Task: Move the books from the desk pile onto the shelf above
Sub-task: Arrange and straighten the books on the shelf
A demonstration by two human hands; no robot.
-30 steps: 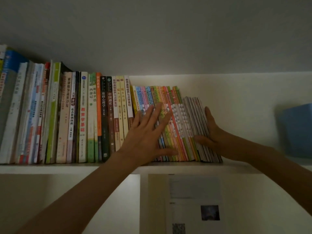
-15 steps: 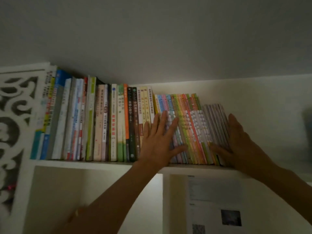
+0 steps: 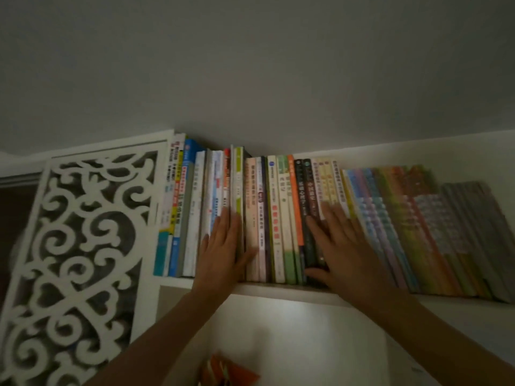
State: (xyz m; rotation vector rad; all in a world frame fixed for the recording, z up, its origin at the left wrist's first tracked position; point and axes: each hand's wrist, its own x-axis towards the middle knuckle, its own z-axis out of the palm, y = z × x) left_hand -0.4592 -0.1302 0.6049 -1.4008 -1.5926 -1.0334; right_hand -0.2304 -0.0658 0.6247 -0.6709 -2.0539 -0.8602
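Observation:
A long row of books [image 3: 281, 218] stands upright on the white shelf [image 3: 267, 291], spines facing me. At the right end, thin colourful and grey booklets [image 3: 434, 232] lean to the left. My left hand [image 3: 223, 252] lies flat with spread fingers against the spines left of the middle, near a green-and-white book. My right hand [image 3: 342, 252] presses flat on the dark spines and the pale ones beside them. Neither hand grips a book. The desk pile is out of view.
A white carved fretwork panel [image 3: 75, 246] closes the shelf's left side. The ceiling [image 3: 250, 65] sits just above the book tops. An orange object [image 3: 228, 371] shows below, under the shelf. Bare shelf board [image 3: 473, 316] runs on to the right of the booklets.
Both hands have slid left along the row, from the colourful booklets to the taller books. The view has turned left and down, showing more fretwork panel.

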